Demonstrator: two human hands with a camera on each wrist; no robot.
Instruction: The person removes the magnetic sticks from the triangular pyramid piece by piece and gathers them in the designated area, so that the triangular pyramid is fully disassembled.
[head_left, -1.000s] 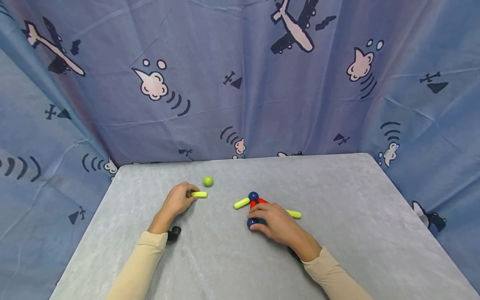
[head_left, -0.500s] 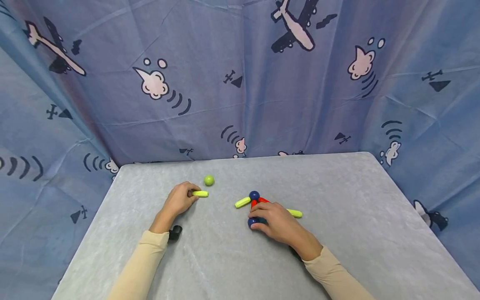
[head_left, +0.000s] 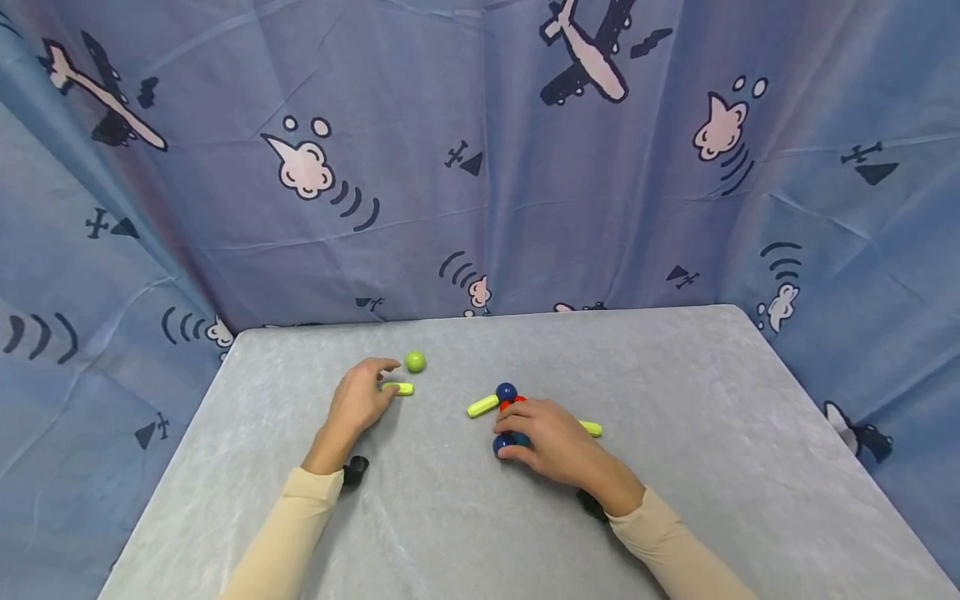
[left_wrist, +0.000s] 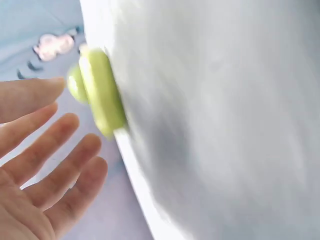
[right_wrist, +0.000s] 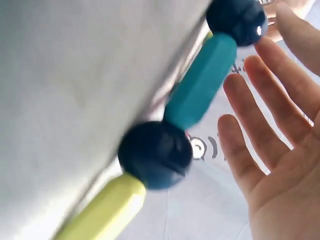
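Left hand (head_left: 358,402) hovers over a short yellow-green rod (head_left: 398,388) lying flat on the grey surface (head_left: 675,400); its fingers (left_wrist: 55,165) are spread and relaxed, gripping nothing, with the index tip reaching toward a green ball (head_left: 415,361) just beyond the rod. Right hand (head_left: 551,437) covers a small assembly of rods and balls (head_left: 507,408): a dark blue ball (right_wrist: 155,154) joins a teal rod (right_wrist: 200,82) and a yellow rod (right_wrist: 107,207), with a second dark blue ball (right_wrist: 236,20) at the teal rod's far end. In the wrist view its fingers (right_wrist: 250,150) appear extended beside the pieces, not curled round them; whether the fingertips touch the near ball cannot be told.

The pieces look like light, rigid, smooth plastic. The balls would likely roll if nudged, and the joints probably part under a sideways pull, so the assembly is best taken by a rod's midsection, pinched across its width. The loose rod offers the same hold.

Nothing lies between the two groups, which sit near each other. A blue curtain printed with aeroplanes (head_left: 480,167) encloses the surface at back and sides.
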